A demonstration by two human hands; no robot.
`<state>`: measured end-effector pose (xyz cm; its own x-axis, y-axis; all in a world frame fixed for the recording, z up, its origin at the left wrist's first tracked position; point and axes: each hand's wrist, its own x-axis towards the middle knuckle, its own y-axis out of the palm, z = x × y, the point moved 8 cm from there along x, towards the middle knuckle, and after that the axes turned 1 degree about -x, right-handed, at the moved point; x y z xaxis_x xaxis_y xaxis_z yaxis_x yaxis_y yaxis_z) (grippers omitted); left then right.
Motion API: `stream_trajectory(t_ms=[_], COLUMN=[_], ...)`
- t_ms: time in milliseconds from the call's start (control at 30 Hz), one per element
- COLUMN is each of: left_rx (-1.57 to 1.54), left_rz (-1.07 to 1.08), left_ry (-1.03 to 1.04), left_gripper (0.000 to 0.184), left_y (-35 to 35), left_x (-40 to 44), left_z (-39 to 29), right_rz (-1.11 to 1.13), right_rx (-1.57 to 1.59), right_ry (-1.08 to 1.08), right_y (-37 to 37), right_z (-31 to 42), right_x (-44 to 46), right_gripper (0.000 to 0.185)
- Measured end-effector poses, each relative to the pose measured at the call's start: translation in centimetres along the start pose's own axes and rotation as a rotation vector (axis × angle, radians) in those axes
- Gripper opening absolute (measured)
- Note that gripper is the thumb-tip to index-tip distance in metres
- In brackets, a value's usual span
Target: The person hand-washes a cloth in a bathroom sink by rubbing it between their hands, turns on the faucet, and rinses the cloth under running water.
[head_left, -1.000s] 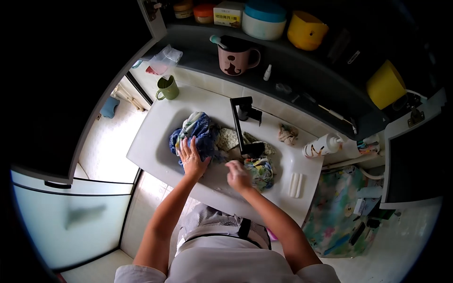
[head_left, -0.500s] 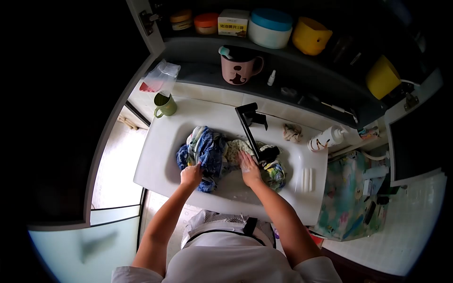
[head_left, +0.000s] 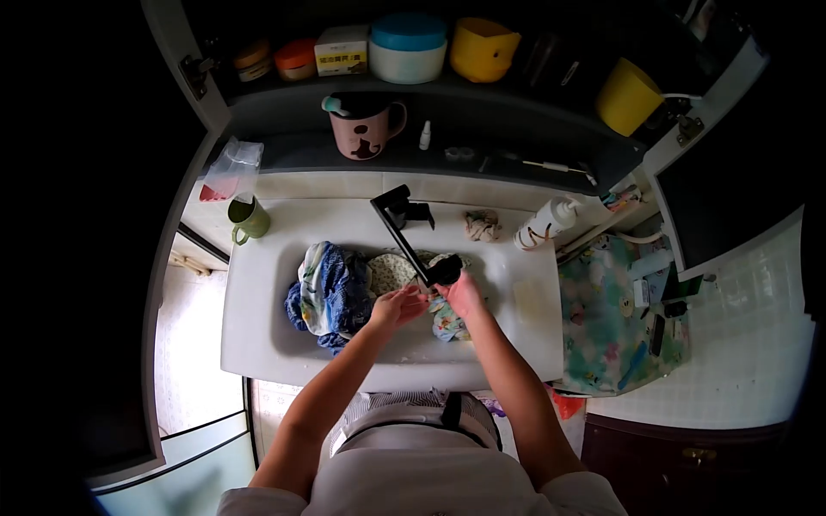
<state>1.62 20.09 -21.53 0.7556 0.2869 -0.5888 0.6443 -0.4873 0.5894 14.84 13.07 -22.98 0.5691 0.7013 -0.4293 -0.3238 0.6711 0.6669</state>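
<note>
A bundle of blue and white cloth (head_left: pixel 331 292) lies in the left part of the white sink (head_left: pixel 258 335). Beside it is a pale speckled cloth (head_left: pixel 391 273), and a colourful cloth (head_left: pixel 449 323) lies to the right, partly behind my hands. The black faucet (head_left: pixel 401 236) reaches over the sink, its end by my fingers. Just below that end is my left hand (head_left: pixel 398 308), palm turned up, fingers apart and nothing visible in it. My right hand (head_left: pixel 462 295) is next to the faucet's end; its fingers are partly hidden, so its grip is unclear.
A green mug (head_left: pixel 249 219) stands at the sink's back left. Behind the faucet, a small crumpled cloth (head_left: pixel 482 225) and a white pump bottle (head_left: pixel 546 224) sit on the rim. Above, the dark shelf (head_left: pixel 284 155) holds a pink mug (head_left: pixel 360 136), jars and yellow containers. Cabinet doors flank both sides.
Both hands have left the cloths and come together under the faucet's end. The blue bundle stays in the sink's left part. The whole view has shifted and turned.
</note>
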Motion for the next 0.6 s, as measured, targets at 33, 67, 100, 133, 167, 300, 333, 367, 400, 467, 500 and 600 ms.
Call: stream_trajectory(t_ms=[33, 67, 100, 133, 167, 300, 333, 367, 400, 467, 500, 600], left_rx=[-0.178, -0.356, -0.359, -0.343, -0.326, -0.344, -0.394, -0.45, -0.405, -0.704, -0.793, -0.71], left_rz=[0.005, 0.009, 0.05, 0.067, 0.085, 0.185, 0.247, 0.098, 0.346, 0.316, 0.299, 0.435], left_ry=[-0.048, -0.098, -0.078, -0.041, -0.005, 0.224, 0.329, 0.289, 0.276, 0.177, 0.232, 0.285], left_gripper=[0.033, 0.033, 0.033, 0.034, 0.034, 0.04, 0.045, 0.064, 0.075, 0.076, 0.072, 0.059], left_y=[0.8, 1.3, 1.5, 1.7, 1.9, 3.2, 3.5, 0.5, 0.9, -1.8, -1.0, 0.7], left_x=[0.8, 1.5, 2.6, 3.4, 4.2, 3.1, 2.3, 4.9, 4.7, 5.5, 3.9, 1.6], left_z=[0.9, 1.8, 2.4, 2.7, 3.0, 1.3, 0.4, 2.0, 1.9, 2.8, 1.6, -0.5], right_rz=[0.057, 0.112, 0.168, 0.192, 0.214, 0.128, 0.166, 0.217, 0.265, -0.074, -0.249, 0.059], right_rx=[0.006, 0.012, 0.019, -0.145, -0.309, -0.277, -0.343, -0.356, -0.365, -0.635, -0.764, -0.918], right_ry=[0.014, 0.03, 0.046, 0.027, 0.009, 0.157, 0.131, 0.106, 0.081, -0.141, -0.254, -0.525], right_y=[1.7, 3.4, 4.3, 4.4, 4.8, 6.5, 6.3, 7.9, 9.4, 6.6, 4.7, 7.2], right_z=[1.5, 3.0, 4.0, 3.9, 3.1, -0.1, -2.0, -3.1, -4.2, -7.6, -9.3, -1.6], right_x=[-0.4, -0.8, -1.0, -0.7, -0.3, -1.6, -0.7, -1.0, -1.6, 0.8, 1.9, -3.8], right_gripper=[0.033, 0.033, 0.034, 0.034, 0.035, 0.036, 0.039, 0.037, 0.036, 0.035, 0.035, 0.029])
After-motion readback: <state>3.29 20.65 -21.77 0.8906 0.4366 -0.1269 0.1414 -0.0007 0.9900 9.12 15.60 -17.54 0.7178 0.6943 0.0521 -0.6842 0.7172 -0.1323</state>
